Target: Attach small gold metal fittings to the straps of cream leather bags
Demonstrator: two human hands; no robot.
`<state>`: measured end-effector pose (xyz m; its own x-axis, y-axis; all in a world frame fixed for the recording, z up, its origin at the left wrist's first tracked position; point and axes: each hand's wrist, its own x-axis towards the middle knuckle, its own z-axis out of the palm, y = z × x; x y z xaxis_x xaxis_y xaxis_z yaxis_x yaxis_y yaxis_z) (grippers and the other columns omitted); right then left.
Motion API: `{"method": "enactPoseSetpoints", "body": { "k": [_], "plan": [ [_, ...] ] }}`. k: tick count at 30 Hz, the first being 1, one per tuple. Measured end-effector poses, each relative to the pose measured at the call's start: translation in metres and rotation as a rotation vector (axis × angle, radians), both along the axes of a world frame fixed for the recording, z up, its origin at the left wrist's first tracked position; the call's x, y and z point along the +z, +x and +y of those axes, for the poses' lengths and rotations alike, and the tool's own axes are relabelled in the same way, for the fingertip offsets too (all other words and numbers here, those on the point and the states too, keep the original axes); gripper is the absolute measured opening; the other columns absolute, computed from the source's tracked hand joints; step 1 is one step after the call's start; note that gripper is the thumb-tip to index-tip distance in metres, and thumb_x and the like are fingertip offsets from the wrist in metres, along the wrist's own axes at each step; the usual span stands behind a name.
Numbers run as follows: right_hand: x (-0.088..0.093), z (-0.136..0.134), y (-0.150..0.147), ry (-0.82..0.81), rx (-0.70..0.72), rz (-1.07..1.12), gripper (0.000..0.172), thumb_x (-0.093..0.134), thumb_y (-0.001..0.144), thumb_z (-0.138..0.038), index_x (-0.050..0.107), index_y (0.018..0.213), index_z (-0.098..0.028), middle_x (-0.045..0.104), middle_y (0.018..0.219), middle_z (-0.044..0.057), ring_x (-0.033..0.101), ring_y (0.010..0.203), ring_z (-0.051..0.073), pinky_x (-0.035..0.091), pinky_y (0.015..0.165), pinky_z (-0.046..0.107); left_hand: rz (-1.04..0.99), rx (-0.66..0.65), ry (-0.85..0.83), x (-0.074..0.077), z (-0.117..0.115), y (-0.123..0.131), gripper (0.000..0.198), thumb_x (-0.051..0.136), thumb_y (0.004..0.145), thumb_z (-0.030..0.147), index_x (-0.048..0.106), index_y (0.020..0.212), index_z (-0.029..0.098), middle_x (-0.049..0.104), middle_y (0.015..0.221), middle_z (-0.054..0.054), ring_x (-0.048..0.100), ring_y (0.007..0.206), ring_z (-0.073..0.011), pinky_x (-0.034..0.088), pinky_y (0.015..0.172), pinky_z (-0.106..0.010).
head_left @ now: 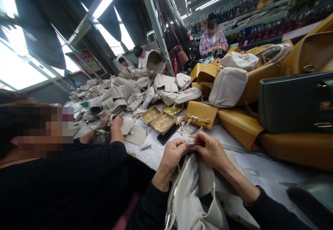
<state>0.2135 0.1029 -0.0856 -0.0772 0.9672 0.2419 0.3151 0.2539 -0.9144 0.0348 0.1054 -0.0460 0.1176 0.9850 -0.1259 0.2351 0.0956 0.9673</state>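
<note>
A light grey handbag (191,192) hangs below my two hands at the table's front edge, its zip running down the left side. My left hand (173,155) pinches a narrow strap of this bag between thumb and fingers. Close beside it, my right hand (209,150) is closed on the same strap, fingertips almost touching the left thumb. Any small part between the fingertips is too small to make out. Just beyond my hands lie a small mustard handbag (201,112) and a black phone (168,134).
Cardboard boxes of small gold metal pieces (163,122) stand past the phone. Grey bag parts (117,91) pile up at the back left. Mustard bags (239,126) and a dark green bag (288,102) crowd the right. A co-worker (65,185) sits close on my left, handling a grey piece.
</note>
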Motion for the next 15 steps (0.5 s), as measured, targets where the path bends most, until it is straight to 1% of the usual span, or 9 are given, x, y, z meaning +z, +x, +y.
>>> {"method": "enactPoseSetpoints", "body": {
  "k": [4,8,13,15],
  "plan": [
    [0.0021,0.0006,-0.0017,-0.030,-0.021,-0.029,0.012,0.068,0.082,-0.023,0.057,0.084,-0.024,0.069,0.078,-0.003,0.064,0.074,0.020,0.042,0.071,0.029,-0.013,-0.002,-0.007,-0.0017,0.0015,0.0016,0.028,0.075,0.080,0.041,0.072,0.074,0.014,0.062,0.073,-0.002,0.050,0.072,-0.0150,0.040,0.068,-0.027],
    [0.0040,0.0023,-0.0044,-0.024,-0.001,-0.081,0.011,0.065,0.082,-0.019,0.056,0.084,-0.025,0.068,0.078,-0.003,0.063,0.074,0.020,0.041,0.070,0.029,-0.035,-0.005,-0.009,-0.0033,0.0016,0.0004,0.029,0.076,0.080,0.041,0.072,0.074,0.013,0.063,0.073,-0.003,0.052,0.073,-0.0150,0.042,0.069,-0.027],
    [0.0067,0.0062,-0.0055,-0.031,0.011,-0.121,0.017,0.066,0.080,-0.015,0.052,0.081,-0.024,0.065,0.075,-0.004,0.060,0.072,0.019,0.038,0.067,0.028,-0.055,-0.010,-0.024,-0.0066,0.0016,-0.0010,0.030,0.077,0.080,0.043,0.073,0.075,0.013,0.064,0.075,-0.003,0.053,0.072,-0.0152,0.043,0.068,-0.027],
    [0.0071,0.0047,-0.0062,-0.005,0.003,-0.137,0.019,0.067,0.080,-0.014,0.051,0.082,-0.024,0.063,0.075,-0.004,0.059,0.071,0.019,0.038,0.066,0.028,-0.054,0.000,-0.012,-0.0088,0.0018,-0.0007,0.030,0.077,0.080,0.043,0.073,0.076,0.014,0.065,0.076,-0.004,0.054,0.074,-0.0156,0.044,0.069,-0.027]
  ]
}}
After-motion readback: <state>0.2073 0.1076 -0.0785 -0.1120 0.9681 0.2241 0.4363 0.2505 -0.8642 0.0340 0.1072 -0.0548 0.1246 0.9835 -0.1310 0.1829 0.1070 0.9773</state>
